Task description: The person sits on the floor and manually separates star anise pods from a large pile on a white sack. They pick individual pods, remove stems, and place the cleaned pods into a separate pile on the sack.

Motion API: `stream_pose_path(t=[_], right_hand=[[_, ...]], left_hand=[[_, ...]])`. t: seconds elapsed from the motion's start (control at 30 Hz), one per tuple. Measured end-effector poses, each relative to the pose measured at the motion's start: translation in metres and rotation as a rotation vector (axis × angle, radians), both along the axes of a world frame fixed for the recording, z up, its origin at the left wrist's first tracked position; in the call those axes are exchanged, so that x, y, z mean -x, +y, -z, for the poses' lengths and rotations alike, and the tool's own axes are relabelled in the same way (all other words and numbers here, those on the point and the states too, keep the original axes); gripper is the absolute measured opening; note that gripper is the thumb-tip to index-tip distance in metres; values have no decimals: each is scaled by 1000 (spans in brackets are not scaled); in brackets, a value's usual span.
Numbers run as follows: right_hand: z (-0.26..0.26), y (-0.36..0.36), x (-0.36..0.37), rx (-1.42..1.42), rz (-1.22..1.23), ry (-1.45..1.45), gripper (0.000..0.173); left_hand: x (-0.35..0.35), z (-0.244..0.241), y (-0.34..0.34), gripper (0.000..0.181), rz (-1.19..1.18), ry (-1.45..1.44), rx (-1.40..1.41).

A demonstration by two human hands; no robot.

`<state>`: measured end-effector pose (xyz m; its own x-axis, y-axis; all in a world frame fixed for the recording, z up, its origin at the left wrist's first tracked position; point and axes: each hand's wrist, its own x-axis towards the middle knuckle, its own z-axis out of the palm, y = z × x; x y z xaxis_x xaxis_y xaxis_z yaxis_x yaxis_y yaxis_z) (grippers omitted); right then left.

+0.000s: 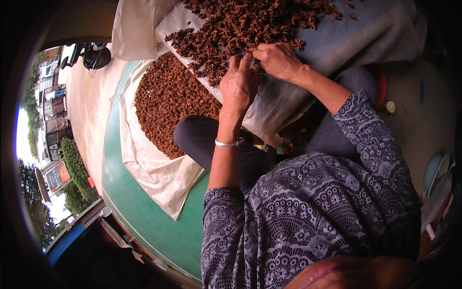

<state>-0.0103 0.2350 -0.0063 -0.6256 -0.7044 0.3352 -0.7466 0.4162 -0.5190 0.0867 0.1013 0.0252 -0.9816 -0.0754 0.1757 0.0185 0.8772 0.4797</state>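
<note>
A spread of dried star anise [249,21] lies on a pale plastic sheet [325,47] in front of me. My left hand [238,85], with a silver bangle [227,143] on its wrist, reaches to the near edge of the star anise. My right hand [278,61] meets it there, thumb and index finger bent towards the left fingertips. The fingertips almost touch; whether a piece is pinched between them is too small to tell. One star anise pod [255,67] shows just below the fingertips, between the hands.
To the left, a large brown heap [169,104] of similar dried pieces lies on a cream cloth [151,159] over green floor [144,213]. Beyond are pale paving [86,101] and a parked motorbike [95,57]. At the right stands a light-green basin [435,171].
</note>
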Motion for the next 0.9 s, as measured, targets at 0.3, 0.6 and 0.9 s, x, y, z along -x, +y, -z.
stream_pose_path(t=[0.3,0.6,0.9], right_hand=[[-14,-4,17,243,41,-352,18],[-23,-17,7,249,11,68,11],[-14,-15,52,416,166,445,13]], left_hand=[[26,-18,-5,22,-178,-61,-834],[21,-8,-11,19,-285,74,-1934],[-12,-2,-70,30,-459,228,-87]])
